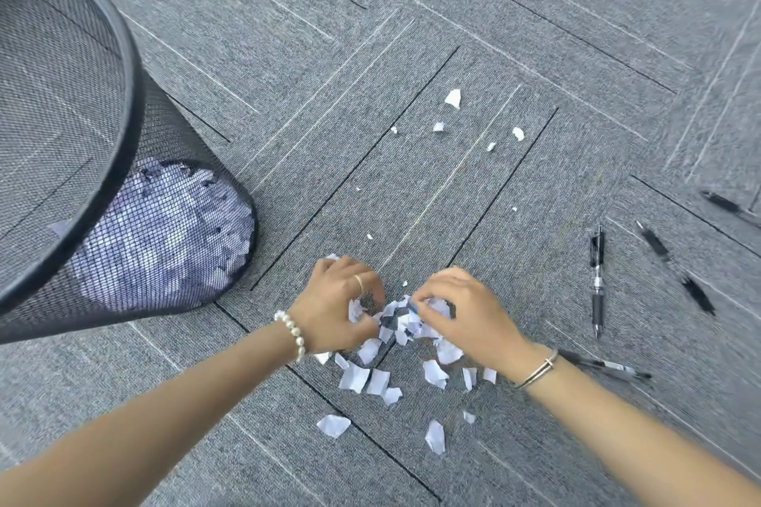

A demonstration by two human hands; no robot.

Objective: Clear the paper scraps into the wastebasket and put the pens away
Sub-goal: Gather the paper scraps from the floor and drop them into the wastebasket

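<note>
Loose paper scraps (364, 379) are scattered on the grey carpet floor (535, 33) nearest the viewer. Just beyond, a heap of scraps (401, 321) is gathered between the left hand (337, 309) and right hand (465, 313), whose curled fingers (428, 292) are closed on it. Black pens (597, 280) lie to the right. A mesh wastebasket (131, 95), holding scraps, stands at left; stray scraps (453, 98) lie farthest.

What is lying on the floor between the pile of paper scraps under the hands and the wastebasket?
Nothing visible blocks the way. Only bare carpet lies between the pile of paper scraps and the wastebasket to its left. The pens lie on the other side, to the right.
</note>
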